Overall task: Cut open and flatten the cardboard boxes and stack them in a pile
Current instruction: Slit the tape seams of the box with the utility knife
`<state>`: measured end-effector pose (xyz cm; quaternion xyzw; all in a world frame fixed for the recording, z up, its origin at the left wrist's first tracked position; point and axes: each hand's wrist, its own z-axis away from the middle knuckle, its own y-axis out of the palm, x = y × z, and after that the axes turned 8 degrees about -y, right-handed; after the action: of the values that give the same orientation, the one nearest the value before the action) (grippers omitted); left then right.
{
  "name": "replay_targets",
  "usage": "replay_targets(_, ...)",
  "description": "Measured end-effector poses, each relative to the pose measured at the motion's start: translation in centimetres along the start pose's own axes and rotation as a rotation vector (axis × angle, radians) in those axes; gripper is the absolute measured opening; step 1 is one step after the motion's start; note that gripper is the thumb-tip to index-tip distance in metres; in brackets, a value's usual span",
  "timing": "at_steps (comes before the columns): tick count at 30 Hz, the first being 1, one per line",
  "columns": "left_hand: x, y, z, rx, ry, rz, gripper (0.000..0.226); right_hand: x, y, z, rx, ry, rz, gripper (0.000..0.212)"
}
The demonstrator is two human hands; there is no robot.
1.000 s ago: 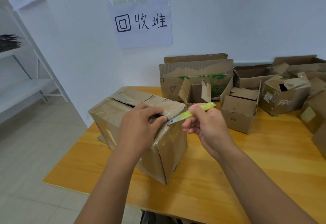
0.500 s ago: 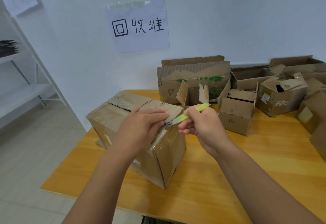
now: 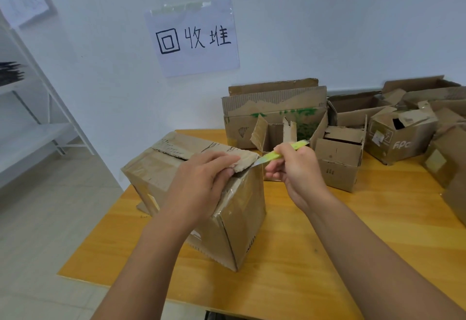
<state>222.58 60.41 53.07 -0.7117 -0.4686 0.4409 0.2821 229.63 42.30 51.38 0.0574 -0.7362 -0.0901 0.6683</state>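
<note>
A taped brown cardboard box [image 3: 239,224] stands at the near left of the wooden table [image 3: 327,256]. My left hand [image 3: 199,183] presses on its top flap, fingers curled over the flap's right edge. My right hand [image 3: 296,168] grips a yellow-green utility knife [image 3: 282,152]. The blade tip touches the box's top right corner, just under the flap edge. Several other boxes [image 3: 338,158] with open or torn flaps stand at the back and right of the table.
A paper sign with handwritten characters [image 3: 193,40] is taped to the white wall. A white metal shelf [image 3: 37,108] stands on the left over a tiled floor. The table's left edge runs just beside the box.
The knife blade has moved left and up to the box's top right corner. My left hand has slid along the flap, fingers now hooked over its right edge. The view has shifted slightly.
</note>
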Motion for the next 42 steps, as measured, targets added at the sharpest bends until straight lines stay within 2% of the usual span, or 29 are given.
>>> replay_targets(7,-0.6,-0.2,0.2,0.024,-0.115,-0.039,0.036,-0.1,0.0,-0.1,-0.103,0.030,-0.065,0.021)
replay_targets(11,-0.6,-0.2,0.5,-0.019,-0.119,0.027,0.036,-0.2,-0.1,0.0,-0.044,0.032,-0.066,0.023)
replay_targets(17,-0.7,-0.4,0.6,0.036,-0.115,0.053,0.061,0.3,-0.5,-0.2,-0.071,-0.021,-0.123,0.021)
replay_targets(22,-0.8,-0.5,0.5,0.062,-0.100,0.033,0.066,-0.5,0.0,0.6,0.014,-0.025,-0.096,0.020)
replay_targets(27,-0.6,-0.5,0.5,0.073,-0.084,0.030,0.061,-0.3,-1.1,-0.4,-0.154,0.033,-0.258,0.013)
replay_targets(29,-0.6,-0.6,0.5,0.091,-0.084,0.032,0.060,-0.4,-1.2,-0.2,-0.145,-0.003,-0.274,0.018)
replay_targets(33,-0.6,-1.5,0.4,0.159,-0.097,0.092,0.075,-0.8,-0.6,0.8,-0.022,-0.175,-0.288,0.023)
replay_targets(35,-0.2,-2.3,0.3,0.219,-0.092,0.091,0.066,-0.7,-0.3,1.2,-0.001,-0.243,-0.277,0.024)
replay_targets(39,0.8,-4.3,0.9,0.369,-0.083,0.024,0.045,-0.1,-0.1,1.1,-0.119,-0.319,-0.319,0.020)
replay_targets(42,1.8,-6.1,1.7,0.488,-0.138,0.096,0.038,-0.1,1.0,1.2,-0.027,-0.341,-0.224,0.022)
